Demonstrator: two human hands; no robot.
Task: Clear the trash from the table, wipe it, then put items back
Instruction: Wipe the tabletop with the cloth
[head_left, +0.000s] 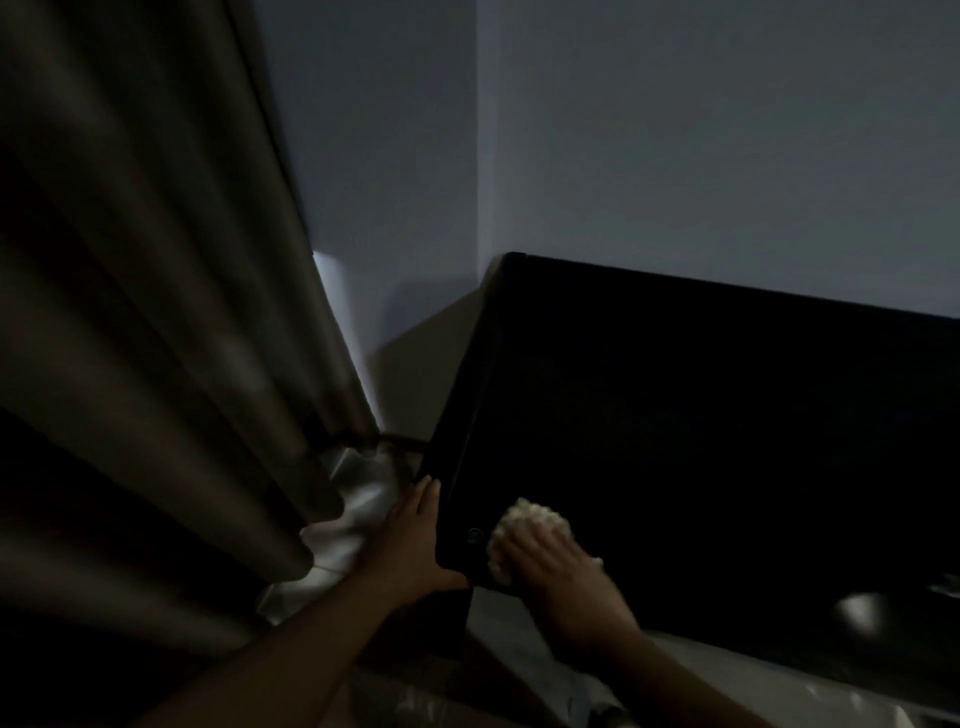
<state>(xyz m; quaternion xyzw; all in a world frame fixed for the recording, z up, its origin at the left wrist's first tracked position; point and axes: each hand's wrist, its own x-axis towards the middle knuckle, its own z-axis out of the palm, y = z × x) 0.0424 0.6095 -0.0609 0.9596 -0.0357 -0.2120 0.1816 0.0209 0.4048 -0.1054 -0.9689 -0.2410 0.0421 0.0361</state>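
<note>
Right hand (550, 566), blurred, grip closed on white wad (524, 522), pressing it on black panel (701, 441), lower centre of frame. Left hand (418, 540) flat, grip wide, braces panel's left edge. Risk: hard push tips panel; curtain (156, 312) beside could snag.

Black screen (727, 441), cream cloth (524, 525), brown curtain (145, 312)

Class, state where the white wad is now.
Head view, lower centre: the white wad sits under the right hand against the black screen's lower-left corner, near the left hand.
</note>
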